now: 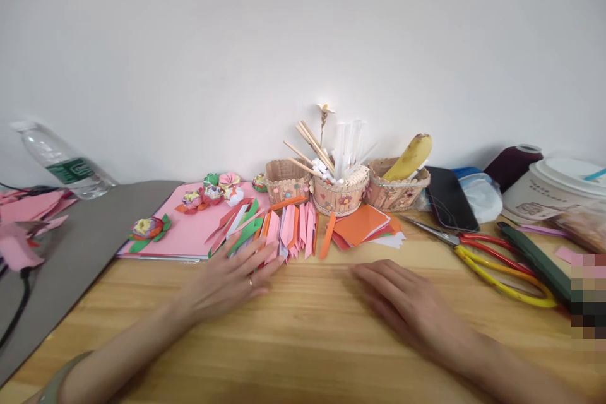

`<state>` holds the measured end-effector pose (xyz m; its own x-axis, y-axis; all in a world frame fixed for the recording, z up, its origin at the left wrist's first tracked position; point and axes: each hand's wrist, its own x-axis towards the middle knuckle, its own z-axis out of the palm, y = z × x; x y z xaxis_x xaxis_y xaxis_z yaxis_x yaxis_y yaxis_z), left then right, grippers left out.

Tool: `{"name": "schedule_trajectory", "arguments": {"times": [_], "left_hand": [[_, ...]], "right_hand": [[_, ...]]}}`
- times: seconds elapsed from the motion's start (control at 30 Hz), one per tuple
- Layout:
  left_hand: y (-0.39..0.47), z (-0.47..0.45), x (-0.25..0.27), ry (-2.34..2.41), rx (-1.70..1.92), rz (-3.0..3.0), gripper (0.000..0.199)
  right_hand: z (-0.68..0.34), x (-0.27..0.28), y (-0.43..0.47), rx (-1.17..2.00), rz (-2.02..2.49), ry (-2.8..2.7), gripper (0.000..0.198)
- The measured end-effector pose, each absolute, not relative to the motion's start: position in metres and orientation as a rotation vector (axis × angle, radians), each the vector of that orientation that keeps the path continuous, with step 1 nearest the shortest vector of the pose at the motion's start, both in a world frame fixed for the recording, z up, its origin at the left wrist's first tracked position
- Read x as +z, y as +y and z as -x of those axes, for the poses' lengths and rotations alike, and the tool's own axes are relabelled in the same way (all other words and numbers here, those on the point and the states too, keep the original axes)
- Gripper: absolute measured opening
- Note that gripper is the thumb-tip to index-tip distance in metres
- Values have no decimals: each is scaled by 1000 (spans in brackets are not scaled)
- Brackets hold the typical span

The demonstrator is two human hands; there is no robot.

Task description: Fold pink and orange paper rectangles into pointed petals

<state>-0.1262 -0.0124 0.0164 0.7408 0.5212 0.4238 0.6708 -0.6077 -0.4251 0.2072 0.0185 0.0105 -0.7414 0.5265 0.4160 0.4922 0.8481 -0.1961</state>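
Note:
My left hand lies open with its fingers spread, the tips touching the near ends of folded paper strips in pink, orange, green and white. A ring is on one finger. My right hand rests on the wooden table, fingers stretched out and close together, with nothing visible in them. Just beyond it are orange paper sheets and a single orange strip. Several folded paper flowers sit on a pink paper stack to the left.
Behind the strips stand small woven baskets, one holding a banana. Scissors with red and yellow handles, a dark phone and a white tub are on the right. A water bottle leans at the left wall.

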Motion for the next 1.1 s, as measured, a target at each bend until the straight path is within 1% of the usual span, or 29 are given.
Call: {"name": "schedule_trajectory", "arguments": {"times": [0.13, 0.27, 0.37, 0.47, 0.53, 0.67, 0.7, 0.77, 0.8, 0.93, 1.1], "left_hand": [[9, 133, 13, -1040, -161, 2442, 47], [33, 133, 12, -1066, -213, 2480, 49], [39, 136, 10, -991, -274, 2535, 49], [33, 147, 7, -960, -406, 2556, 48], [25, 157, 7, -1008, -530, 2533, 47], [16, 170, 9, -1331, -782, 2394, 54], [15, 171, 9, -1434, -824, 2362, 57], [14, 169, 8, -1621, -878, 2326, 60], [14, 167, 6, -1698, -898, 2321, 60], [17, 162, -6, -1928, -1020, 2278, 53], [25, 164, -12, -2126, -1300, 2131, 44]], "right_hand": [[-179, 13, 21, 26, 702, -2734, 38], [-152, 12, 37, -24, 700, -2786, 42], [-140, 14, 48, -53, 675, -2796, 40], [-136, 23, 55, -90, 683, -2802, 28], [-133, 32, 62, -131, 735, -2800, 24], [-114, 47, 85, -268, 896, -2786, 20], [-107, 49, 93, -295, 914, -2804, 21], [-92, 50, 106, -354, 947, -2830, 30], [-85, 49, 112, -382, 971, -2836, 30], [-68, 46, 124, -441, 1028, -2865, 32], [-65, 54, 122, -427, 1136, -2872, 31]]}}
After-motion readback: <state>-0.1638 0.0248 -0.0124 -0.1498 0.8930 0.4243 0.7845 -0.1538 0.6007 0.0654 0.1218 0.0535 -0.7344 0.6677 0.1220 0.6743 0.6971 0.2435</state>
